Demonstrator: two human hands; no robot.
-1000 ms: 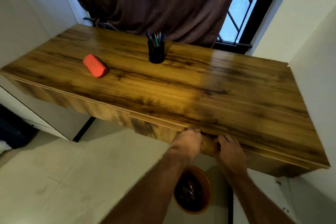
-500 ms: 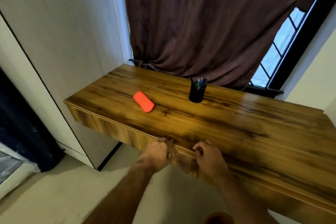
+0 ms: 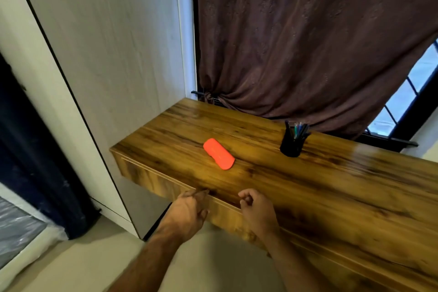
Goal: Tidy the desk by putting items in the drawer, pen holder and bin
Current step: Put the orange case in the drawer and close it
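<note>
An orange oblong case (image 3: 219, 153) lies on the wooden desk (image 3: 331, 187), left of the middle. A black pen holder (image 3: 292, 144) with several pens stands further back, near the curtain. My left hand (image 3: 189, 211) is at the desk's front edge, its curled fingers on the top lip of the drawer front (image 3: 166, 187) and its thumb against the panel. My right hand (image 3: 258, 213) hovers just to the right over the same edge, fingers loosely curled with nothing in them. The drawer looks closed. The bin is out of view.
A pale wardrobe panel (image 3: 106, 66) stands against the desk's left end. A brown curtain (image 3: 296, 42) hangs behind the desk, with a barred window (image 3: 407, 99) at the right. A dark blue cloth (image 3: 35, 149) hangs at the far left above the beige floor.
The view has swung up and left, so the bin under the desk has left the frame. Both hands have slid left along the front edge, and the right hand has come off it.
</note>
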